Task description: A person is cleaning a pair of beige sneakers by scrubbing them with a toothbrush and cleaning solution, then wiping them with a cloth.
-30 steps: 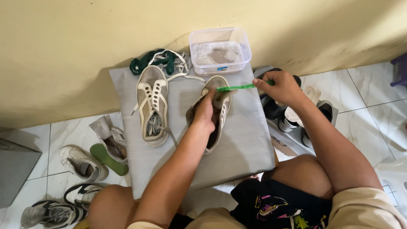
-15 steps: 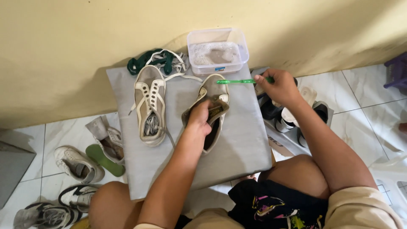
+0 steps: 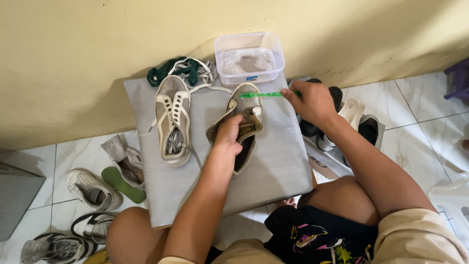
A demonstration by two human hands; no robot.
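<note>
Nearest the camera are the person's bare knees and lap, with a dark printed cloth (image 3: 312, 239) bunched between them. From there both forearms reach out over a flat grey square board (image 3: 273, 171) that lies on the white tiled floor (image 3: 425, 132).

The left hand (image 3: 229, 134) is clamped on a worn cream canvas shoe (image 3: 243, 129) near the middle of the board, its fingers curled over the pulled-back tongue and into the opening, pinning the shoe down. The shoe's toe points away from the person, towards the wall. The right hand (image 3: 310, 100), just right of the shoe and slightly beyond it, is closed around the handle of a slim bright green toothbrush (image 3: 261, 95). The brush lies crosswise, its head over the shoe's toe cap; whether the bristles actually touch the canvas is hard to tell from this height.

Left of the held shoe, on the same board, lies its unlaced cream mate (image 3: 172, 122), also toe-away. Beyond both, at the board's far edge, sit a tangle of green and white laces (image 3: 183, 71) and a clear rectangular plastic tub (image 3: 249, 58) holding white powder, against the yellow wall (image 3: 97, 44).

Off the board, dark sandals (image 3: 337, 117) lie to the right, and several worn sneakers (image 3: 93, 188) with a loose green insole (image 3: 124, 183) lie to the left.
</note>
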